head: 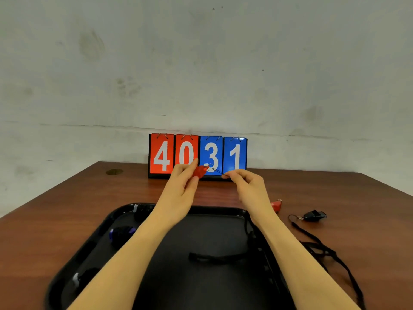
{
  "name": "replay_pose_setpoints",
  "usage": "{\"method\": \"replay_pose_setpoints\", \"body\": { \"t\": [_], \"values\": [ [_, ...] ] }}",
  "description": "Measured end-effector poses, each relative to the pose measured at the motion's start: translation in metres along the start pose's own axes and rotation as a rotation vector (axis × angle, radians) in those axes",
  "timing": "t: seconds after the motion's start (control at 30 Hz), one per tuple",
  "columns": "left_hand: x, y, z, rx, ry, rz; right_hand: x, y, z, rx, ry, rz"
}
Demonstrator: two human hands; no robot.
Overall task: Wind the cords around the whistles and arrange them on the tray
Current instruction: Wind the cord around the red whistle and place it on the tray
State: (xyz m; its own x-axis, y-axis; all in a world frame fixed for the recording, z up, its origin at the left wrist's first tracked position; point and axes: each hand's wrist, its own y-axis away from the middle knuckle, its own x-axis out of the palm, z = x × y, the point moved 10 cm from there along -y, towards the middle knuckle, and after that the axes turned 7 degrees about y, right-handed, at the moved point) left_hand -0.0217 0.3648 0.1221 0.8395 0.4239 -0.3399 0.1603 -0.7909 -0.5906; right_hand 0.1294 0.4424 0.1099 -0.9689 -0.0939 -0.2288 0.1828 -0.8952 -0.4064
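Observation:
My left hand (pixel 182 186) pinches a red whistle (pixel 200 171) held up above the far edge of the black tray (pixel 201 276). My right hand (pixel 248 186) pinches the clip at the end of that whistle's cord, beside its metal ring (pixel 211 167). The cord (pixel 214 257) hangs down under my right arm and lies across the tray. Three wound whistles sit along the tray's left side: a dark one (pixel 142 211), a blue one (pixel 121 233), a black one (pixel 86 279). On the table to the right lie another red whistle (pixel 276 204) and a black whistle (pixel 315 215) with a loose black cord (pixel 324 249).
A flip scoreboard (pixel 197 156) reading 4 0 3 1 stands at the back of the brown table (pixel 67 209), against a pale wall. The table's right edge runs diagonally past the loose cord.

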Motion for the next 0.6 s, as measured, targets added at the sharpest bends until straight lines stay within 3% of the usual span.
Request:
{"method": "replay_pose_setpoints", "body": {
  "t": [0.1, 0.3, 0.6],
  "values": [
    [-0.002, 0.002, 0.004, -0.011, -0.008, 0.017, 0.007, 0.002, -0.014, 0.028, -0.003, 0.040],
    [-0.007, 0.007, 0.009, -0.020, -0.107, 0.017, 0.006, 0.006, -0.011, -0.092, 0.158, 0.089],
    [-0.029, 0.013, 0.023, -0.155, -0.007, -0.206, -0.013, 0.015, -0.019, -0.018, 0.058, -0.012]
  ]
}}
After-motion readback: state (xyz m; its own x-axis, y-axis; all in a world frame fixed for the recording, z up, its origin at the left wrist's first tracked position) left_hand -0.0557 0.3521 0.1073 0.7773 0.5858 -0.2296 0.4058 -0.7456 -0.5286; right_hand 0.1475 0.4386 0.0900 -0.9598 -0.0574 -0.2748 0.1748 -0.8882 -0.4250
